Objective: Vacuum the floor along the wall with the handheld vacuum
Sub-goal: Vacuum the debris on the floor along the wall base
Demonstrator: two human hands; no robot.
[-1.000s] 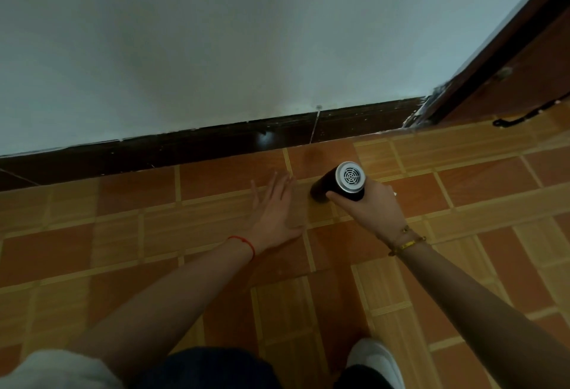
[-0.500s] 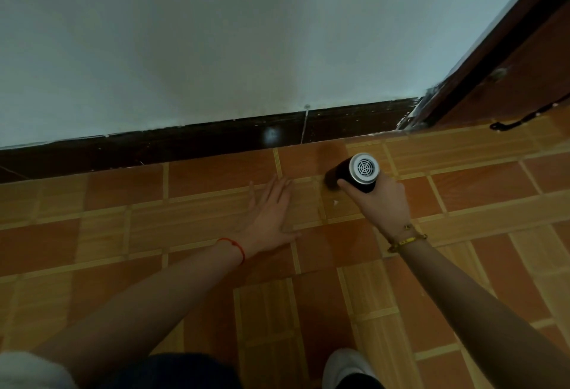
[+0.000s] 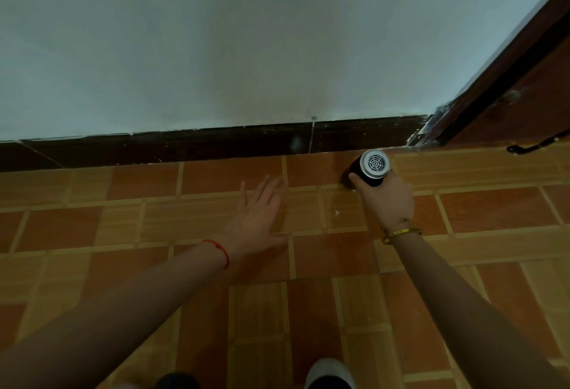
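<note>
Shoe (image 3: 328, 373) at the near edge, white toe on the tiled floor (image 3: 308, 311); both forearms reached forward from there. Left hand (image 3: 259, 219) lay flat and spread on the tiles, fingers wide, holding nothing, apparently a prop for the lean; red cord at its wrist. Right hand (image 3: 387, 200) sat farther out and to the right, wrapped around the vacuum (image 3: 368, 169), thumb over the near side of the black barrel; gold bracelet at that wrist. Vacuum's silver grilled end faced up toward the camera; its long axis ran from that end down and left, toward the floor just shy of the dark skirting (image 3: 216, 148). Nozzle end hidden behind the barrel, contact with the tiles not readable. Barrel close beside the skirting, touching or not I could not tell. Beyond it the pale wall (image 3: 246, 43), and to the right the door frame (image 3: 509, 80) closing the corner. Judgement: right hand alone drives; little run remained rightward before the frame, so the next sweep likely had to turn back left along the skirting.
</note>
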